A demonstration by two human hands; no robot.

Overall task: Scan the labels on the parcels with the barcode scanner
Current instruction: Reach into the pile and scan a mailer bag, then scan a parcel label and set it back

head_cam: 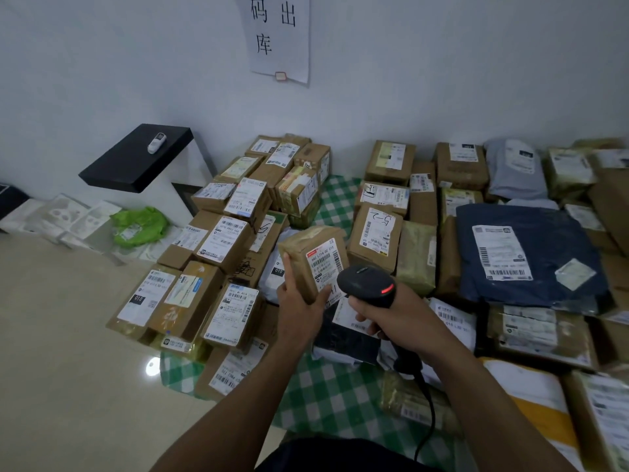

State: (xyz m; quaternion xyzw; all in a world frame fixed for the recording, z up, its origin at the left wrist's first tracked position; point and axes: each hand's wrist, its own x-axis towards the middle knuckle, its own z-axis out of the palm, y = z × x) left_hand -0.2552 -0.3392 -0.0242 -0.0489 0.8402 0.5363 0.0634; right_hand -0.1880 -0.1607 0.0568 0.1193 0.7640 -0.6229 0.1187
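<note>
Parcel [311,262], raised above the heap: left hand [299,301] grips its lower end, label [325,267] tilted toward the person. Scanner [369,284], clasped in right hand [398,318], sits just right of the label, nose aimed at it.

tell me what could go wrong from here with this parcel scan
The left hand grips the small parcel by its lower end, thumb at the edge of its label: it could cover print or slip. The barcode scanner in the right hand has other labelled parcels close by, so a wrong read is possible. Its cable trails over parcels and might snag.
</note>
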